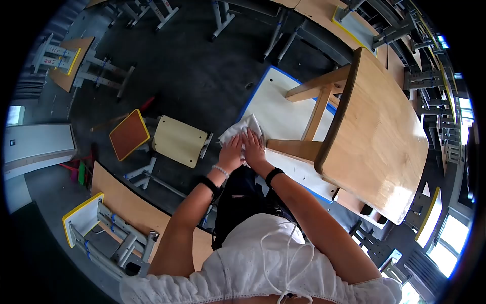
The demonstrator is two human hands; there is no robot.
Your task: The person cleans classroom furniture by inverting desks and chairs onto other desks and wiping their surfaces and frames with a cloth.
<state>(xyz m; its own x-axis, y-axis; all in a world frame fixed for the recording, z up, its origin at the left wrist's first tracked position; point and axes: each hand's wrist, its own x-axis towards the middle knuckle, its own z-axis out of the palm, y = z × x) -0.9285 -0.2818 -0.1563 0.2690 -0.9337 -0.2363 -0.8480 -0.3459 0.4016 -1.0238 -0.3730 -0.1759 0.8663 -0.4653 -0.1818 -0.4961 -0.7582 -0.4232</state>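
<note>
A crumpled white cloth [249, 124] lies at the near left edge of a white tabletop with blue edging [273, 99]. My left hand [231, 153] presses on the cloth, its fingers bent into the fabric. Right beside it, my right hand [254, 147] rests on the same cloth, fingers close together and gripping it. Fabric hides part of both hands' undersides. A wooden chair [377, 134] stands on the tabletop just to the right of my hands, its pale legs touching the white surface.
A cream chair seat [179, 141] and an orange board with yellow edging [129, 135] are to the left. A wooden desk [131, 195] with an upturned stool [83, 218] stands at lower left. Several more desks line the dark floor [187, 66]. A white cabinet [38, 144] is at far left.
</note>
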